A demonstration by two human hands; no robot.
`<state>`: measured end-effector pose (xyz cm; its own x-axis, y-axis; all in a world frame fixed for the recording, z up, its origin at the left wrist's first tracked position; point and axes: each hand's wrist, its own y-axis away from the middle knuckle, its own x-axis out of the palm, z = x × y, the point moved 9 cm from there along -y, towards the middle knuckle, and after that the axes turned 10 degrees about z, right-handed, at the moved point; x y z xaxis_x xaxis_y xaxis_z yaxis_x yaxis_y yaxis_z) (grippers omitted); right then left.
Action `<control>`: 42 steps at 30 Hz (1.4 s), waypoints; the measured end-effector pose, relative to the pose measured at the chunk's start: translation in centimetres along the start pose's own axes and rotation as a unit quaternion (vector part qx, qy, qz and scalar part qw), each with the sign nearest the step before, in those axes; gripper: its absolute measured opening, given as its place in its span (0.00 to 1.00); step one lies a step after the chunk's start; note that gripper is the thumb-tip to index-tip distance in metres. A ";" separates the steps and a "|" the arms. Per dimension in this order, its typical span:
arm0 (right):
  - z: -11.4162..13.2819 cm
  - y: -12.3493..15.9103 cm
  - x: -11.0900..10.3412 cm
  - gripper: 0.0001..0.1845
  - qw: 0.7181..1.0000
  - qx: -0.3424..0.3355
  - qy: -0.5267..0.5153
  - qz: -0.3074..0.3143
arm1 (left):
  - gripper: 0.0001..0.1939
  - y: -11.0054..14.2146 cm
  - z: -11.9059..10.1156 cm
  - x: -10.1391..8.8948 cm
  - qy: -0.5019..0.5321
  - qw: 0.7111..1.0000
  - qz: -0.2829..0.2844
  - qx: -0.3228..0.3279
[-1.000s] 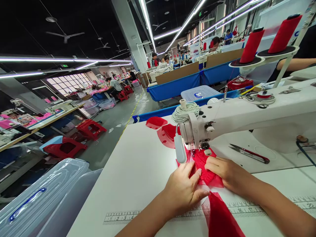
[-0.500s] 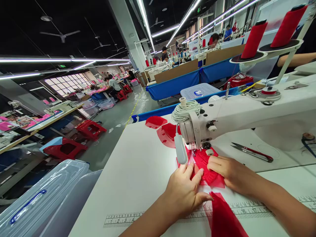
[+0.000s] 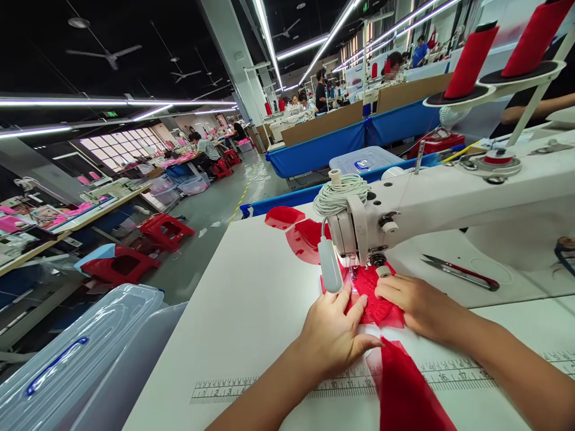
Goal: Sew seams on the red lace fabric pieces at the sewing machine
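Note:
A piece of red lace fabric lies under the needle of a white sewing machine on a white table. My left hand lies flat on the fabric's left side, fingers stretched toward the needle beside the machine's small lamp. From the right, my right hand presses the fabric with its fingers flat, close to the presser foot. A strip of red fabric trails from the work toward me over the printed ruler.
Red fabric pieces lie behind the machine head. Thread snips rest under the machine arm. Two red thread cones stand at top right. Clear plastic bins sit at lower left. Other workers sit at tables across the aisle.
Both hands have slid the red fabric slightly forward toward the needle. The view has tilted a little; the trailing strip has shifted on the ruler.

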<state>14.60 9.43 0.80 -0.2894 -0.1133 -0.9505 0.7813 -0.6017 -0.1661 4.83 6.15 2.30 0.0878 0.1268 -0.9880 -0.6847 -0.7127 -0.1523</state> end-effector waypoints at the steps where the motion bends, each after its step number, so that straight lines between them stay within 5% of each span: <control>1: 0.1 -0.1 -0.1 0.21 1.000 -0.002 0.003 -0.006 | 0.48 0.0 0.1 0.1 -0.002 1.000 0.001 -0.001; 8: 0.0 -0.4 -0.5 0.22 0.999 0.020 0.041 -0.018 | 0.41 -0.1 0.7 0.8 -0.037 0.999 0.013 -0.003; 15: -0.3 -0.5 -0.4 0.23 0.998 0.038 0.041 -0.021 | 0.47 -0.1 0.7 0.8 -0.025 1.000 0.005 -0.018; 42: -0.5 -0.9 -0.9 0.15 0.996 0.049 0.049 -0.064 | 0.43 0.1 0.8 1.1 -0.061 0.997 -0.010 -0.034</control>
<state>14.48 10.45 1.70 -0.3237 0.0436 -0.9452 0.6831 -0.6804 -0.2654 4.30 6.75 1.22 0.0094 0.2225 -0.9749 -0.6331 -0.7533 -0.1780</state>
